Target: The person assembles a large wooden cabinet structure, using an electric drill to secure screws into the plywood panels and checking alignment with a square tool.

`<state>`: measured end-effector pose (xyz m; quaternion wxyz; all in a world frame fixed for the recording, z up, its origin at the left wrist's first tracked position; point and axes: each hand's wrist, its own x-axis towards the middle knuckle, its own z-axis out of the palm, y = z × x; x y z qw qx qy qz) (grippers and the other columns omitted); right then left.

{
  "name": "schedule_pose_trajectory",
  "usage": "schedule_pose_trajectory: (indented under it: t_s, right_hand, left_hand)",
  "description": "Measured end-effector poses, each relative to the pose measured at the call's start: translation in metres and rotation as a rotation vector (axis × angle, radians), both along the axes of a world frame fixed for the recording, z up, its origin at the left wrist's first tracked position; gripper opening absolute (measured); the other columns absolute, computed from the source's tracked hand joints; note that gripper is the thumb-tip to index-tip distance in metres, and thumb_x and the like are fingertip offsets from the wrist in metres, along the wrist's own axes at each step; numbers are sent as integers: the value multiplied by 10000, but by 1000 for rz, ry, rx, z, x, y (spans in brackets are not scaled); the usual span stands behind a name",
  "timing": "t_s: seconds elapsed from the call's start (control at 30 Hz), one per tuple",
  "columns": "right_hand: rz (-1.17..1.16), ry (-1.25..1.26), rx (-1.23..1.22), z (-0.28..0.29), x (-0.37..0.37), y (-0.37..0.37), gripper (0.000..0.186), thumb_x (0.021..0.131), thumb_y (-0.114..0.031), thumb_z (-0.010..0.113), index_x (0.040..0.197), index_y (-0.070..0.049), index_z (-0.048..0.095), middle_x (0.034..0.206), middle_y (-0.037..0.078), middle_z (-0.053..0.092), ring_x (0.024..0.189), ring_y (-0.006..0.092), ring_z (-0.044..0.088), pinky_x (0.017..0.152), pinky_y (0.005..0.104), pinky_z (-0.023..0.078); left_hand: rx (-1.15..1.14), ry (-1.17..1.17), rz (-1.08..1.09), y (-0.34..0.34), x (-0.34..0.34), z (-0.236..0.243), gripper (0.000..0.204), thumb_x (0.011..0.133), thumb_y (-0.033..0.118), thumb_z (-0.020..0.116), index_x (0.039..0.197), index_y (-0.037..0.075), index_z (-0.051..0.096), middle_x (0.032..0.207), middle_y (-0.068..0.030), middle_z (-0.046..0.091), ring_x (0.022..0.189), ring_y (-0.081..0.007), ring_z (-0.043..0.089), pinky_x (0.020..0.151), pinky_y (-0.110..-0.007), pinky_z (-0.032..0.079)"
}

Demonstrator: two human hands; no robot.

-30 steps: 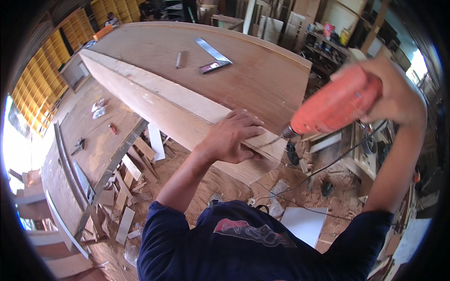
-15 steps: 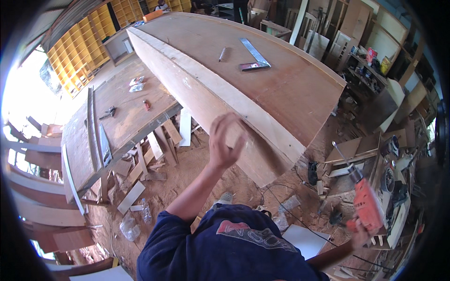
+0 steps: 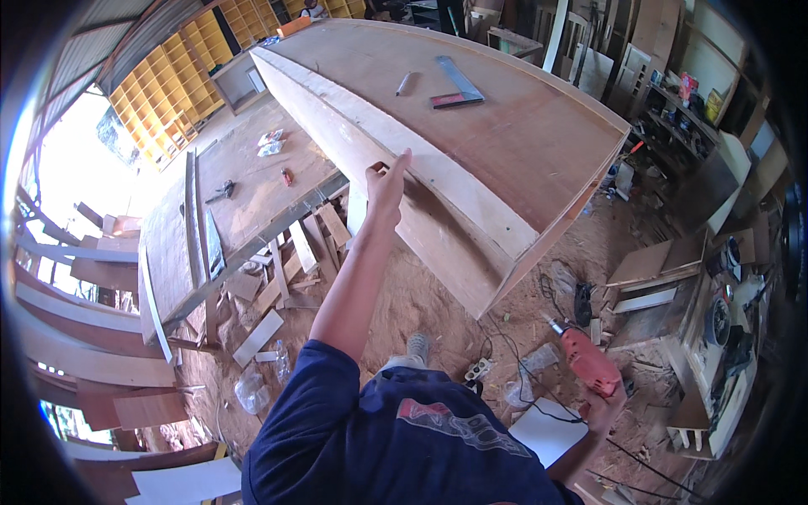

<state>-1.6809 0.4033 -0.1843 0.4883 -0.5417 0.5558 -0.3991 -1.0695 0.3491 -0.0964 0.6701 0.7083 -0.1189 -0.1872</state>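
A large wooden box-like piece (image 3: 513,139) lies in front of me, with a pale strip (image 3: 459,181) along its near edge. My left hand (image 3: 387,187) is over that edge, its index finger stretched toward the strip and its thumb apart. Whether it presses on the wood I cannot tell. Low on the right, my right hand (image 3: 608,402) is wrapped round the handle of a red corded power drill (image 3: 587,360). The drill tilts up and left, its chuck near the box's closest corner, apart from the wood. Much of the right hand is behind the drill.
On the box top lie a try square (image 3: 459,82) and a marker-like tube (image 3: 404,83). A lower workbench (image 3: 252,168) at left carries a red-handled tool (image 3: 287,177) and small packets (image 3: 270,143). Offcuts (image 3: 303,248), a power strip (image 3: 479,369) and cable litter the floor.
My left hand has gone from hovering with curled fingers to the strip, index finger out. The right hand has brought the drill left and inward, its tip dropping lower. The view has shifted slightly.
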Motion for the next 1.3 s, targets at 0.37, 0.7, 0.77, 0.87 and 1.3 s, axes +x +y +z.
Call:
schedule_pose_trajectory:
  t_s: [0.37,0.7,0.77,0.87,1.3]
  right_hand:
    - [369,224,2,-1,70,31,714,650,65,866,1350,28,727,1205,129,798,1104,211,747,1003,377,583]
    - [232,261,118,14,204,91,738,651,50,867,1374,40,719,1199,118,807,1069,191,750,976,356,590]
    - [212,266,87,9,236,102,720,666,24,884,1369,28,729,1174,131,821,1072,191,760,967,362,600]
    - [167,296,82,15,271,124,719,662,4,886,1365,15,738,1156,141,830,1071,188,764,961,366,604]
    - [262,327,109,5,431,125,728,717,60,764,1438,37,663,1231,132,773,1122,237,749,999,383,589]
  left_hand:
    - [-57,-1278,-82,8,19,8,913,951,565,802,1572,-18,475,1585,-325,521,1532,-470,462,1311,-567,305]
    - [-328,-1596,-638,-10,72,24,923,800,810,778,1302,36,755,1325,-169,777,1292,-376,722,1151,-505,537]
    - [-351,-1556,-671,-11,81,22,929,788,803,784,1294,24,756,1334,-177,772,1295,-371,720,1145,-508,541]
    - [-410,-1485,-724,-12,104,22,892,778,750,821,1277,14,761,1339,-180,769,1301,-371,715,1139,-512,543]
    - [-208,-1467,-729,17,113,-23,520,997,336,693,1392,0,666,1514,-186,626,1522,-345,491,1339,-512,315]
